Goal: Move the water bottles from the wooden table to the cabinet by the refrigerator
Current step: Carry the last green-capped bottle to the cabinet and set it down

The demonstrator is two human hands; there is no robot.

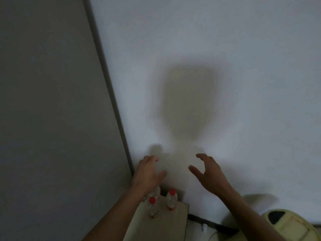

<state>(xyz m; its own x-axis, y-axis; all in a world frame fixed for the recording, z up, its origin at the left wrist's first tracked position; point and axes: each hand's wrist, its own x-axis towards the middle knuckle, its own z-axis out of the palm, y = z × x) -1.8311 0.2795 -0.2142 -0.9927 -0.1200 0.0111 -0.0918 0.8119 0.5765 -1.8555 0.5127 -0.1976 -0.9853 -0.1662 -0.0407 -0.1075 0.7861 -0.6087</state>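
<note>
Head view: both hands raised in front of a white wall (225,49), bare forearms reaching up from the bottom edge. Left hand (147,173) spread, fingers loosely bent, holding nothing. Right hand (208,173) likewise spread, thumb and fingers apart in a wide curve, holding nothing. Neither touches a bottle.

Bottles: three clear ones visible, at least two with red caps. They stand upright on the cabinet top (165,221), a pale surface with a squared corner, set against the wall. One bottle (152,207) stands nearest the camera, a second (171,199) just beside it to the right, and a third (156,191) is mostly hidden behind the left wrist. They are grouped close together near the back of the top, probably so further bottles can go in front; that is a judgement. The free hands, hovering above the group, suggest a release just made or an adjustment; which cannot be told.

Room: the grey panel (52,101) filling the left side is likely the refrigerator, with a darker edge strip where it meets the wall. A head-and-shoulders shadow (189,101) falls on the wall. A pale yellow object (286,226) sits lower right, identity unclear. The frame is dim and slightly blurred. No wooden desk in view.
</note>
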